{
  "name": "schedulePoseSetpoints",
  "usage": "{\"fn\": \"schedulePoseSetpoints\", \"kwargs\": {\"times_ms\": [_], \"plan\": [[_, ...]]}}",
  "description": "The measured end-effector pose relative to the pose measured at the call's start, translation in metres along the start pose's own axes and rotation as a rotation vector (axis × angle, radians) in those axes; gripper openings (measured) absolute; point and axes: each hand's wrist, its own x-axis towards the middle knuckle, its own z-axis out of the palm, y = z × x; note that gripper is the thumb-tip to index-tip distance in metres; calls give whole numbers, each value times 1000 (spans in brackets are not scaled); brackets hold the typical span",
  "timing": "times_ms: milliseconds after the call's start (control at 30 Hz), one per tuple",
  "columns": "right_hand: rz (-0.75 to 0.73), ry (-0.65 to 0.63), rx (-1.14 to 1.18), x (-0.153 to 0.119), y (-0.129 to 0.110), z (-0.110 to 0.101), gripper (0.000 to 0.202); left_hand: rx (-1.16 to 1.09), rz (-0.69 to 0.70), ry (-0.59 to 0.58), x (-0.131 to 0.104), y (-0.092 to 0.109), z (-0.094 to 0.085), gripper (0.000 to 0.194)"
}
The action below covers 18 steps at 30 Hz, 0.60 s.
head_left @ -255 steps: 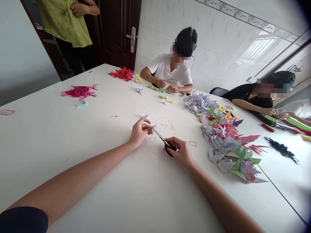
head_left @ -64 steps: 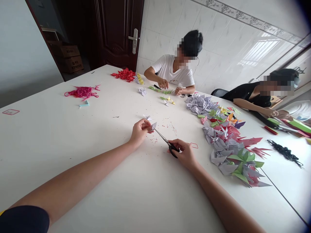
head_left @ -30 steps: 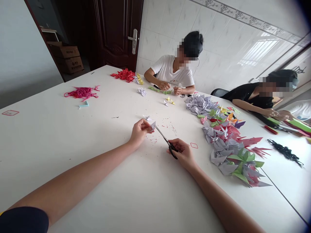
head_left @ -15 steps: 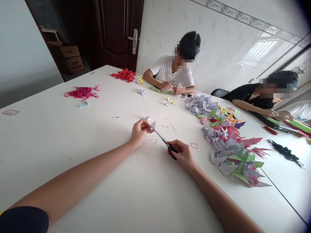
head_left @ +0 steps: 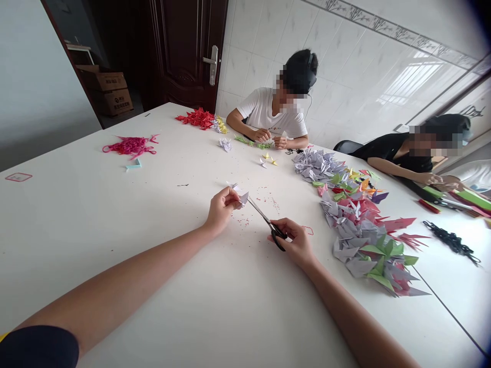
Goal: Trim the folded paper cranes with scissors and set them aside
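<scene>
While the left hand [head_left: 223,207] pinches a small folded paper piece [head_left: 244,197], pale lilac, between thumb and fingertips, the right hand [head_left: 294,240] wraps its grip round the black handles of the scissors [head_left: 270,223]. The paper piece is held up just above the middle of the white worktop [head_left: 215,306], its pointed end turned toward the blades. Their tips lie right beside its edge; whether they touch it cannot be told from this angle. Another lilac folded piece [head_left: 232,185] lies just beyond the left hand, and tiny red scraps [head_left: 244,223] dot the surface below. To the right spreads a long heap of folded paper [head_left: 355,240], well clear of the blades. The step in hand looks like trimming, judged to be between snips. Another cut would call for the left hand to keep the piece steady, fingertips back from the edge, with the blade tips lined up on the exact spot.
</scene>
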Motion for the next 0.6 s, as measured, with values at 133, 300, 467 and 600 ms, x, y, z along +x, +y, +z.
{"fn": "schedulePoseSetpoints", "kwargs": {"times_ms": [133,300,467,600], "plan": [[7,-13,8,1,1,1,27,-3,19,5,0,-1,1,10],[18,-7,43,3,0,2,27,6,2,3,0,-2,0,14],[-84,177,-56,-2,-4,-2,27,50,69,59,-2,0,-2,29],[-176,375,-159,22,-7,-7,27,119,68,142,-2,1,-3,18]]}}
